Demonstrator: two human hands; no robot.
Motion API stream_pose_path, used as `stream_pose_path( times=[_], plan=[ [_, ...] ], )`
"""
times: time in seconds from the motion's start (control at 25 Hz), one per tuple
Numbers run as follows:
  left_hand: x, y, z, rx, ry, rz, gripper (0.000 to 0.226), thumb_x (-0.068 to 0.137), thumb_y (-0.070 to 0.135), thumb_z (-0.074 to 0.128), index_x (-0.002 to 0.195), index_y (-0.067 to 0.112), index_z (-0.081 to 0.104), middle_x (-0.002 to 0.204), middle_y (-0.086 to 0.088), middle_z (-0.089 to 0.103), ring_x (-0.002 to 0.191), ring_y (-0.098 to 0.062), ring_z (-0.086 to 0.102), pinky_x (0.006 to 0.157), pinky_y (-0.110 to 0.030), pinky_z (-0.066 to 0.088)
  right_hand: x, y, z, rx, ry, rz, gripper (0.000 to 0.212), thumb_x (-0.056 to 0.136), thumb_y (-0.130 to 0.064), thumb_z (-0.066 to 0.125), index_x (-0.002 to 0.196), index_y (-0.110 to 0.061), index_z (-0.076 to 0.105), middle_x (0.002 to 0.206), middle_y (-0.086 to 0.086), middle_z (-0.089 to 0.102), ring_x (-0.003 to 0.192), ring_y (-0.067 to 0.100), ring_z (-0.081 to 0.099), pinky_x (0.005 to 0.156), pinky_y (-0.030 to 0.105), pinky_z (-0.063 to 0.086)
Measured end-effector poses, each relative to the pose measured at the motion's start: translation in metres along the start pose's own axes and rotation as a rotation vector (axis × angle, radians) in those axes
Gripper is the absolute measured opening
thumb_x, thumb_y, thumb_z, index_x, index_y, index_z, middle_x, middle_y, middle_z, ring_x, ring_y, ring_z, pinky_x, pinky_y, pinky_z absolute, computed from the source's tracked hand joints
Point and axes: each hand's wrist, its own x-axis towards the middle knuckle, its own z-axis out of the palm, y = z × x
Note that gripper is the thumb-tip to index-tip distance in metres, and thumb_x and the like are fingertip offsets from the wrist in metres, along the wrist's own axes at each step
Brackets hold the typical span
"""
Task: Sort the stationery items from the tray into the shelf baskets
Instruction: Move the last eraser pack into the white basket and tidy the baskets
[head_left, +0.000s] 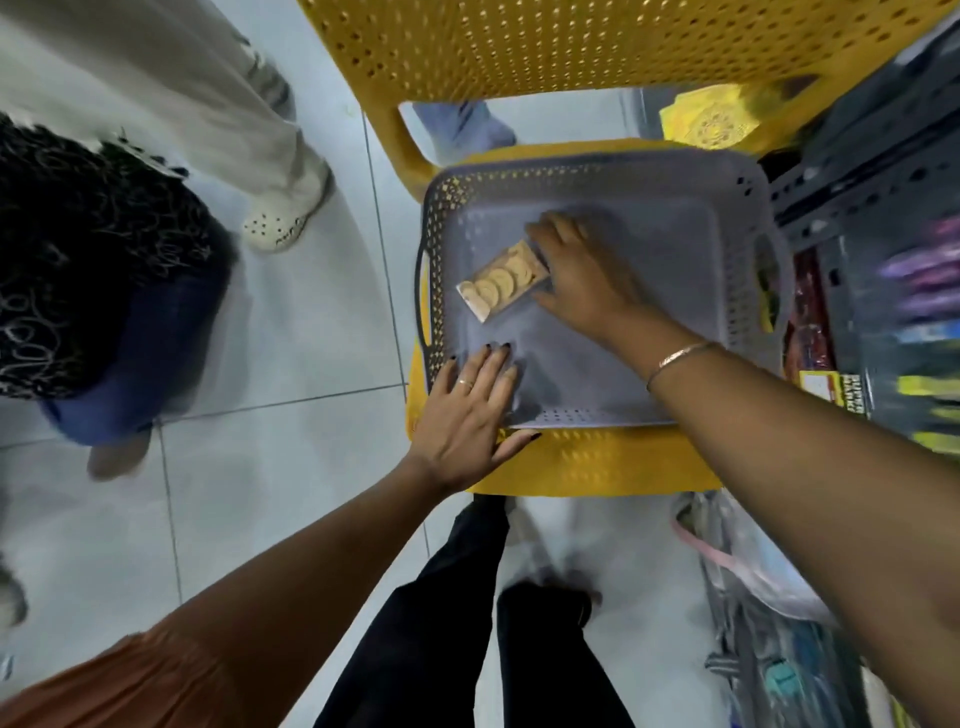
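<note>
Fingers of my right hand (582, 275) pinch the clear packet (501, 286) of tan discs, lying in the grey tray (623, 395) on the yellow chair (597, 462). My left hand (467, 410) presses flat, fingers spread, on the tray's near corner.

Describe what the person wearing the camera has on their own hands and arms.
Both forearms are bare. The left hand wears a thin ring on one finger and has dark-painted nails. The right hand shows no ring from this angle; its wrist carries a slim metallic bangle. A pleated orange sleeve covers the upper left arm. The right arm's sleeve is out of view.
</note>
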Motion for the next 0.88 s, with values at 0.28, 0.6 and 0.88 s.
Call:
stream_pose_path(
  times=[0.28,0.6,0.88],
  plan=[
    [-0.001,0.000,0.006,0.002,0.037,-0.007,0.073,0.088,0.059,0.028,0.132,0.004,0.046,0.138,-0.017,0.047,0.127,-0.032,0.042,0.100,-0.049,0.034,0.031,-0.005,0.010,-0.227,-0.166,-0.213,0.068,0.079,-0.009,0.061,0.140,-0.010,0.031,0.142,0.015,0.038,0.129,0.034,0.035,0.102,0.043,0.038],
    [0.000,0.001,0.004,0.012,0.018,-0.002,0.075,0.090,0.060,0.021,0.132,0.003,0.047,0.138,-0.018,0.046,0.128,-0.033,0.041,0.101,-0.052,0.033,0.003,0.009,-0.012,-0.100,-0.057,-0.056,0.039,0.076,-0.011,0.066,0.110,0.002,0.050,0.122,0.021,0.046,0.115,0.037,0.042,0.087,0.046,0.047],
    [-0.001,0.013,-0.041,0.020,-0.007,0.000,0.088,0.089,0.070,0.011,0.132,0.002,0.047,0.140,-0.019,0.044,0.128,-0.036,0.041,0.101,-0.050,0.020,-0.057,0.017,-0.132,-0.046,0.153,0.033,0.044,0.075,-0.025,0.069,0.106,0.001,0.051,0.117,0.022,0.049,0.114,0.035,0.044,0.086,0.043,0.042]
  ],
)
